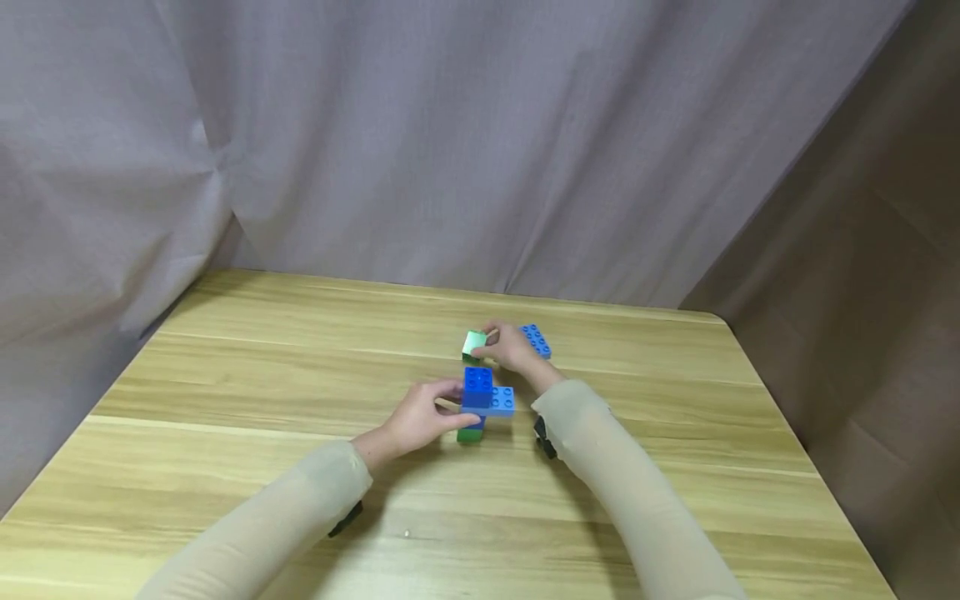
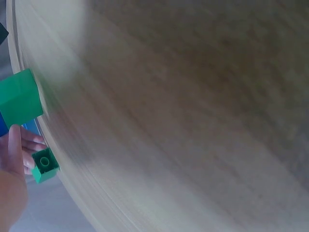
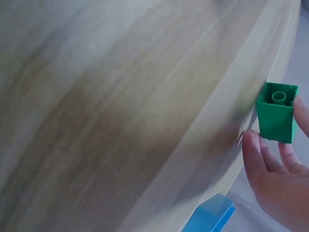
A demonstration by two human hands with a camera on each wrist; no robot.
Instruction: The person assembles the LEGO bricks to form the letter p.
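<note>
A curtained-off indoor tabletop spot: grey drapes (image 1: pixel 450 150) hang behind 1 wood-grain table (image 1: pixel 225 417).

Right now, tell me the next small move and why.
I'd probably have the right hand turn the green block until its hollow underside faces down: the right wrist view shows that hollow, the head view a smooth face upward, while the left hand holds the block stack.
</note>
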